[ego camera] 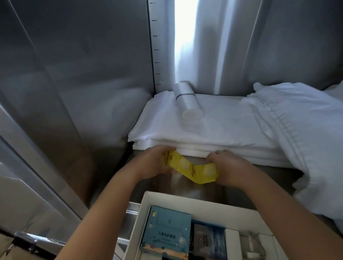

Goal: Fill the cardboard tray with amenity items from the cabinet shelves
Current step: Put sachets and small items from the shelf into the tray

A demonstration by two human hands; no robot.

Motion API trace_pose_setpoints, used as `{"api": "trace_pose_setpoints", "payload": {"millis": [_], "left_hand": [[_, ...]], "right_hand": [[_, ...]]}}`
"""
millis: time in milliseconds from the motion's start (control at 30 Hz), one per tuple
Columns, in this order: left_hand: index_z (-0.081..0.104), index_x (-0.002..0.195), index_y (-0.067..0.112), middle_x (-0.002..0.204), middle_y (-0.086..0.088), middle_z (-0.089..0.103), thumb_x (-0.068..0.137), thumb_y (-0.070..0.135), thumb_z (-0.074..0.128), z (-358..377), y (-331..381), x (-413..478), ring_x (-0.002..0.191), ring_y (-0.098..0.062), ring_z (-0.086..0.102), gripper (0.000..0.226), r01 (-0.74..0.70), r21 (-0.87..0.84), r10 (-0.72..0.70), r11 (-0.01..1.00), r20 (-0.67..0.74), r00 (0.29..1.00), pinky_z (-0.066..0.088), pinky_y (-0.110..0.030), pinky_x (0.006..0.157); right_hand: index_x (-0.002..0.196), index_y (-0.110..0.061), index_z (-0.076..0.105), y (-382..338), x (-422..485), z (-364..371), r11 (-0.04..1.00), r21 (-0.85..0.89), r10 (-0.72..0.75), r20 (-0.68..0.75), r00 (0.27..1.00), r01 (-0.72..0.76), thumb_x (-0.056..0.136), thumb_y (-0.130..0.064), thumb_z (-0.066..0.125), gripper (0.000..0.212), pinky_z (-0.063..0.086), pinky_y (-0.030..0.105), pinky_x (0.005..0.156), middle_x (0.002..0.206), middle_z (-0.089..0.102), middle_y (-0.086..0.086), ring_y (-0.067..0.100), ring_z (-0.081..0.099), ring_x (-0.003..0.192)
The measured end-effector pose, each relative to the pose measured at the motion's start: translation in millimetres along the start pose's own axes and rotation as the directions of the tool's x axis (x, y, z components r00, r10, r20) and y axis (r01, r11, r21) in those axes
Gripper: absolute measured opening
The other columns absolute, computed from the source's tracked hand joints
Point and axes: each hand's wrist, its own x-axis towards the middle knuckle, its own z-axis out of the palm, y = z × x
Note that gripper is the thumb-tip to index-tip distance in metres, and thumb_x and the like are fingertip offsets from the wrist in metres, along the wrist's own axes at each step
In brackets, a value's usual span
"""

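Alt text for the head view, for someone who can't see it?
Left hand and right hand grip the ends of a yellow packet strip over a steel shelf. Behind lie folded white linens topped by a white roll; below, a cardboard tray holds boxed items.

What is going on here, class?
A person holds a bent yellow plastic packet strip between both hands, the left hand gripping one end and the right hand the other, above a steel cabinet shelf in front of a stack of folded white linen. The white cardboard tray below already holds a light blue box and a dark blue packet.
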Motion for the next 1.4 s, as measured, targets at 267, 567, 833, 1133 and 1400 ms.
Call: {"api": "trace_pose_setpoints", "payload": {"millis": [267, 567, 833, 1133, 1400], "left_hand": [[0.053, 0.132, 0.024, 0.122, 0.010, 0.062, 0.078, 0.017, 0.077, -16, 30, 0, 0.114, 0.002, 0.054, 0.060, -0.114, -0.372, 0.074, 0.921, -0.122, 0.990, 0.045, -0.012, 0.091], [0.054, 0.130, 0.020, 0.112, 0.013, 0.065, 0.087, 0.014, 0.066, -18, 66, 13, 0.104, 0.004, 0.060, 0.045, -0.210, -0.726, -0.054, 0.655, -0.322, 0.945, 0.051, -0.011, 0.081], [0.052, 0.134, 0.025, 0.120, 0.012, 0.064, 0.088, 0.030, 0.063, -6, 90, 27, 0.111, -0.004, 0.061, 0.048, -0.286, -0.797, -0.113, 0.532, -0.402, 0.909, 0.049, -0.032, 0.099], [0.053, 0.129, 0.023, 0.117, 0.013, 0.062, 0.087, 0.012, 0.064, 19, 82, 21, 0.100, 0.012, 0.059, 0.045, -0.340, -0.728, -0.085, 0.596, -0.478, 0.874, 0.046, -0.006, 0.077], [0.054, 0.128, 0.022, 0.115, 0.014, 0.062, 0.087, 0.010, 0.064, 20, 77, 18, 0.098, 0.014, 0.059, 0.044, -0.355, -0.722, -0.065, 0.593, -0.483, 0.873, 0.045, -0.005, 0.075]], "right_hand": [[0.125, -0.029, 0.048, 9, -11, -25, 0.933, 0.355, -0.007, -0.161, 0.987, 0.064, 0.074, -0.028, 0.071, 0.056, 0.043, 0.026, 0.091, 0.119, 0.052, -0.006, 0.015, 0.049, 0.115], [0.127, -0.042, 0.037, 13, -22, -39, 0.771, 0.619, 0.081, -0.330, 0.940, 0.151, 0.075, -0.028, 0.073, 0.064, 0.040, 0.017, 0.083, 0.117, 0.045, -0.019, 0.000, 0.046, 0.107], [0.128, -0.037, 0.042, 12, -20, -38, 0.628, 0.711, 0.166, -0.519, 0.839, 0.316, 0.076, -0.021, 0.078, 0.065, 0.041, 0.004, 0.084, 0.121, 0.049, -0.019, -0.004, 0.051, 0.109], [0.127, -0.035, 0.043, 8, -17, -32, 0.656, 0.679, 0.149, -0.545, 0.825, 0.330, 0.078, -0.026, 0.076, 0.060, 0.045, 0.015, 0.090, 0.121, 0.050, -0.017, 0.001, 0.052, 0.110], [0.127, -0.038, 0.042, 7, -18, -32, 0.619, 0.700, 0.145, -0.547, 0.825, 0.356, 0.078, -0.027, 0.077, 0.061, 0.045, 0.013, 0.089, 0.126, 0.047, -0.022, -0.003, 0.050, 0.110]]}}
